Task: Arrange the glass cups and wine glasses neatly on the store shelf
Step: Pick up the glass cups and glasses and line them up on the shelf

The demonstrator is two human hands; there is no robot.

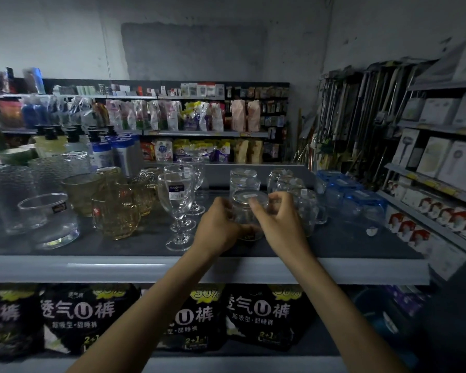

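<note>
While left hand [218, 227] and right hand [277, 222] grip the cup [249, 204], wine glasses [176, 195] stand beside.

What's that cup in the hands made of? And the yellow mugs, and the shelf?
The cup looks like clear, shiny glass; you can see right through it. The yellow mugs are probably amber-tinted glass, see-through with glints. The shelf is likely painted metal, with a smooth grey edge; hard to tell.

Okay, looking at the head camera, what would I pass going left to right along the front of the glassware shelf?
A short clear glass with a dark label → amber mug → front wine glass → left hand → clear cup held by both hands → right hand → clear mugs → blue glasses.
</note>
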